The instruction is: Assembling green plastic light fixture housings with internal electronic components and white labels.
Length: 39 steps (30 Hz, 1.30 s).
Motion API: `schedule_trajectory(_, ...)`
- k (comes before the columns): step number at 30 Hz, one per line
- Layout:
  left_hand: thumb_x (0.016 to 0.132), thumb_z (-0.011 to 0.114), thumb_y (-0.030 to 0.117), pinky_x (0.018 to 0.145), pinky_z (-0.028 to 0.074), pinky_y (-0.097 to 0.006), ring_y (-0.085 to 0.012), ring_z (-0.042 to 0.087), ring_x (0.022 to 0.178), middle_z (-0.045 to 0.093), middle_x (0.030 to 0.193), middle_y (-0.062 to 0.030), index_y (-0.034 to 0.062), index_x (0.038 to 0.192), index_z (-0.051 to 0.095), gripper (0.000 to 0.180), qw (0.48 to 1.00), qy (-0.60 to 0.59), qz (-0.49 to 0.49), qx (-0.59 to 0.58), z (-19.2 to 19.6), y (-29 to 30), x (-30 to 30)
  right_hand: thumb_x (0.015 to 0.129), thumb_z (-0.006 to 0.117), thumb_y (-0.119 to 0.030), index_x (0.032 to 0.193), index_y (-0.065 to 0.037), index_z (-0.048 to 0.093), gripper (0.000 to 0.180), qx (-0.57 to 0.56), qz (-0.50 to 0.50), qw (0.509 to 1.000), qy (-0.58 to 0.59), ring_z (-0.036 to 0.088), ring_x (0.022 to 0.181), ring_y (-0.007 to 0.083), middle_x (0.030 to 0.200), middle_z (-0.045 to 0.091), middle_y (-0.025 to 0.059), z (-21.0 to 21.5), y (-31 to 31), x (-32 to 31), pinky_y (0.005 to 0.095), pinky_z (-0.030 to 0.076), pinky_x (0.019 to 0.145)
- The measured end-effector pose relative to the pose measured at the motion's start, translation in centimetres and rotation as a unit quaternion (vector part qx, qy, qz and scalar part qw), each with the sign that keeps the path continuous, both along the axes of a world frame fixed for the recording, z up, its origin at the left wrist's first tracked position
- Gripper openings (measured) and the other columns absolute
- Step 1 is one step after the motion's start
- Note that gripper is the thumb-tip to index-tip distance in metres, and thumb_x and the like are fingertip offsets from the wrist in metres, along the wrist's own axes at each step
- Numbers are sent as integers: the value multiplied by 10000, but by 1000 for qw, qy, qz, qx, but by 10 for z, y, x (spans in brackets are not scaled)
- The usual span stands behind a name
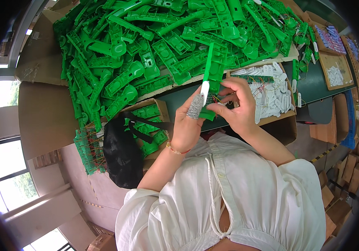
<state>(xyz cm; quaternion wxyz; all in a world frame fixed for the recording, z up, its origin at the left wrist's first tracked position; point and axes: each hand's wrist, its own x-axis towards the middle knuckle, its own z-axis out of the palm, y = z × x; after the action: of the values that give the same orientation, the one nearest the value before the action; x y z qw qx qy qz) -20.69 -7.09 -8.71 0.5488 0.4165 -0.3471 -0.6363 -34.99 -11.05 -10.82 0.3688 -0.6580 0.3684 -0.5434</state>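
Upright in front of my chest is a long green plastic housing, its ribbed inner side showing. My left hand grips its lower left side, with a grey wrap around one finger. Beside that wrapped finger, a white plastic piece lies along the housing's left edge. My right hand is closed at the housing's lower right, thumb and bent fingers against it. Between the hands, a small dark circuit board with thin wires sits inside the housing, partly hidden by fingers.
A large heap of green housings covers the far side. At right, a box of white plastic pieces also holds circuit boards. A black bag hangs at left near a carton of green parts and stacked wired boards.
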Motion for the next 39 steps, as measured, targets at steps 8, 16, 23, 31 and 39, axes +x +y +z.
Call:
schedule_trajectory(8,924,427,340,943,409,-410,-222,507,1102,516,1210,-80,55,1220,453,412,976,207,-51,45,-17,1,0,610,755,-88,833,-15,605,279,-249,-90,950,167,557,699,195,831,560,55,10,-1,9,283,459,511)
schedule_trajectory(16,931,427,221,923,425,-382,-211,517,1079,524,1181,-81,48,1188,468,313,972,228,4,59,-28,4,0,613,753,-37,832,0,628,255,-218,-75,958,173,579,647,190,838,565,78,-1,1,21,274,482,511)
schedule_trajectory(23,895,404,59,826,456,-284,-156,552,965,550,1105,-89,-18,1274,405,386,981,-151,116,32,-67,18,38,685,715,-117,732,-52,626,120,-79,11,976,200,600,733,222,829,631,55,-16,-42,-8,313,487,647)
schedule_trajectory(31,695,664,26,957,344,-430,-355,400,1170,366,1300,-191,75,1369,252,791,817,-566,63,-91,-79,0,28,712,630,-81,1149,-37,522,452,-5,-16,838,545,493,1048,287,1084,570,118,-26,-107,-27,396,407,866)
schedule_trajectory(39,582,650,-49,973,308,-456,-368,366,1193,320,1322,-187,51,1378,196,921,790,-610,1,-58,-79,3,29,664,649,-52,1079,-34,521,435,32,41,864,501,494,1029,281,1056,493,105,-14,-119,-29,388,422,844)
